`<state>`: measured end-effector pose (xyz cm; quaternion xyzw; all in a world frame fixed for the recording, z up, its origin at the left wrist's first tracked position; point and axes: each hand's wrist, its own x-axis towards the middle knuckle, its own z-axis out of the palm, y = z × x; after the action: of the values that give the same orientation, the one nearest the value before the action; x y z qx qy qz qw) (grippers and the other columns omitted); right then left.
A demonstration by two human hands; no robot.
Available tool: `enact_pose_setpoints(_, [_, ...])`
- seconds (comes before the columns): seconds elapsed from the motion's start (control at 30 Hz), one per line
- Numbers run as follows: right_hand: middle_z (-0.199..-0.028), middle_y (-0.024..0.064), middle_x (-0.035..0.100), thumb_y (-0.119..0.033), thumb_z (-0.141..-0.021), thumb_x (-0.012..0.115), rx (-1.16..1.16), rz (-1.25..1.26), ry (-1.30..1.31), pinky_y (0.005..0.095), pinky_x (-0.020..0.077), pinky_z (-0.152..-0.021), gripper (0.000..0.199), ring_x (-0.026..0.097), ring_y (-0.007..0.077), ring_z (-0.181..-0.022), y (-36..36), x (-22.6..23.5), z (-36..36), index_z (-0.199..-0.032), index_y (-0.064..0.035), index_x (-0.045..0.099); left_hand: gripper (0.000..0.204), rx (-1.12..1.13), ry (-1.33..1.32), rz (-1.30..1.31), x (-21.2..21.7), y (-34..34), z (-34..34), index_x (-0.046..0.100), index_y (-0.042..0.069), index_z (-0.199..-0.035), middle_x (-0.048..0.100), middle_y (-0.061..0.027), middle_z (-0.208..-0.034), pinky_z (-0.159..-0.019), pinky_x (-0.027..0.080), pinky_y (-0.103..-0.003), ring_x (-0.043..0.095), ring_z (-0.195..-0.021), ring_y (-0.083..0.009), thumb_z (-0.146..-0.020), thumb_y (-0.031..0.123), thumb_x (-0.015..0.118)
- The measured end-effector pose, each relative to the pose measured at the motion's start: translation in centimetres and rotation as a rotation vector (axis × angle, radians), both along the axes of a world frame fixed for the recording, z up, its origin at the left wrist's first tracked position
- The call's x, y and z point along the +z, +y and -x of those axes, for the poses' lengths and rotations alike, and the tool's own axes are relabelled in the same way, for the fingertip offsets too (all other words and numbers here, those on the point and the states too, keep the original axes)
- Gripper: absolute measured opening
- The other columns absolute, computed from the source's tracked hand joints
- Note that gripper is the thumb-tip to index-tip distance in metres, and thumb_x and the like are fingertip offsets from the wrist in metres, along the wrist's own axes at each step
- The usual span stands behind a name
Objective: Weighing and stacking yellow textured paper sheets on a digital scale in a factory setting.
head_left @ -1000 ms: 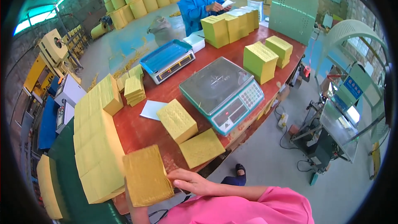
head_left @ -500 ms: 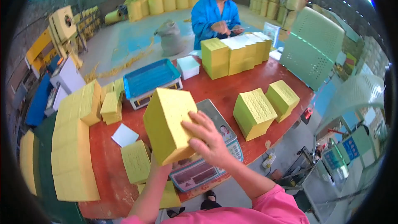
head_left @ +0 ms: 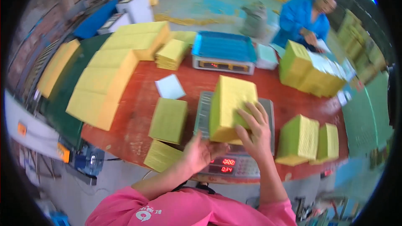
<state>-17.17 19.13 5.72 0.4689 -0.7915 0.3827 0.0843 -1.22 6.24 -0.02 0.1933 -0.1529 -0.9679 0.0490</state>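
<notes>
A tall stack of yellow paper [head_left: 228, 100] stands on the grey platform of a digital scale [head_left: 203, 111], whose red digits are lit. My right hand [head_left: 255, 127] grips its right and near side, thumb and fingers apart on the paper. Just left of the stack's lower near edge, my left hand [head_left: 201, 154] has its fingers apart and holds nothing. Left of the scale stands a smaller yellow stack [head_left: 167, 119], with another yellow bundle [head_left: 164, 155] nearer me.
Two yellow stacks [head_left: 298, 138] stand to the right. Behind are a blue-trayed scale [head_left: 224, 48], a white paper sheet [head_left: 170, 86] and a white tub [head_left: 266, 55]. Long rows of yellow stacks [head_left: 98, 79] line the left. A co-worker in blue [head_left: 297, 19] handles paper at the far right.
The yellow stack has come down from the air onto the scale. My left hand has left its underside. The view has swung leftward, and the scale's red digits now show.
</notes>
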Motion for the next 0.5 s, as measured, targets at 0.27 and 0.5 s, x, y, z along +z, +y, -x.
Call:
enact_pose_setpoints(0.27, [-0.132, 0.0179, 0.056, -0.011, -0.072, 0.073, -0.114, -0.145, 0.211, 0.0516, 0.0270, -0.111, 0.041, 0.042, 0.0424, -0.132, -0.9, 2.8, -4.2, -0.112, -0.0059, 0.068, 0.044, -0.003, -0.094, 0.418, 2.1, -11.3, -12.2, 0.050, -0.001, -0.130, 0.059, -0.0246, -0.125, -0.096, 0.050, -0.042, 0.062, -0.111, -0.0324, -0.102, 0.033, 0.043])
enact_pose_setpoints(0.5, [-0.120, 0.0175, 0.062, -0.004, -0.077, 0.072, 0.406, 0.027, -0.157, 0.0432, 0.0482, -0.097, 0.039, 0.057, 0.0364, -0.118, -15.3, 2.4, -15.1, -0.115, -0.0015, 0.064, 0.037, 0.072, -0.203, 0.763, 5.7, -27.3, -15.6, 0.056, 0.002, -0.120, 0.065, -0.0160, -0.113, -0.088, 0.054, -0.040, 0.065, -0.101, -0.0251, -0.099, 0.032, 0.050])
